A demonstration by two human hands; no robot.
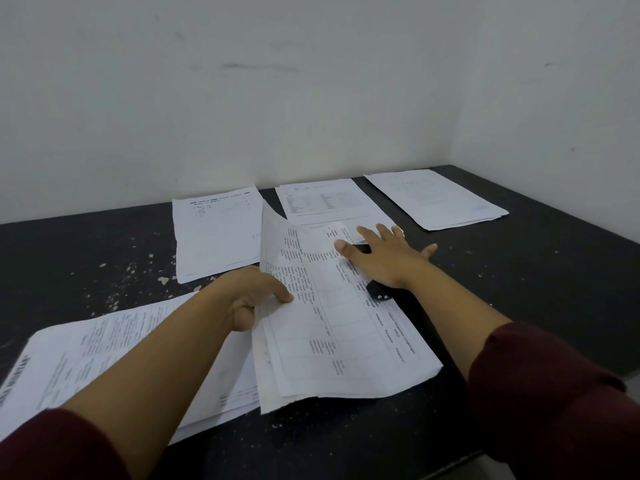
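Sorting step: left hand (254, 299) pinches printed sheet (343, 327) at left edge. Right hand (384, 259) lies flat, fingers spread, holding nothing, at sheet's far-right corner. Next: choose matching pile (325, 202) beyond sheet.

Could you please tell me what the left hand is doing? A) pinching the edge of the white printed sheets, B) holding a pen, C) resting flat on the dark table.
A: the left hand pinches the left edge of the white printed sheets.
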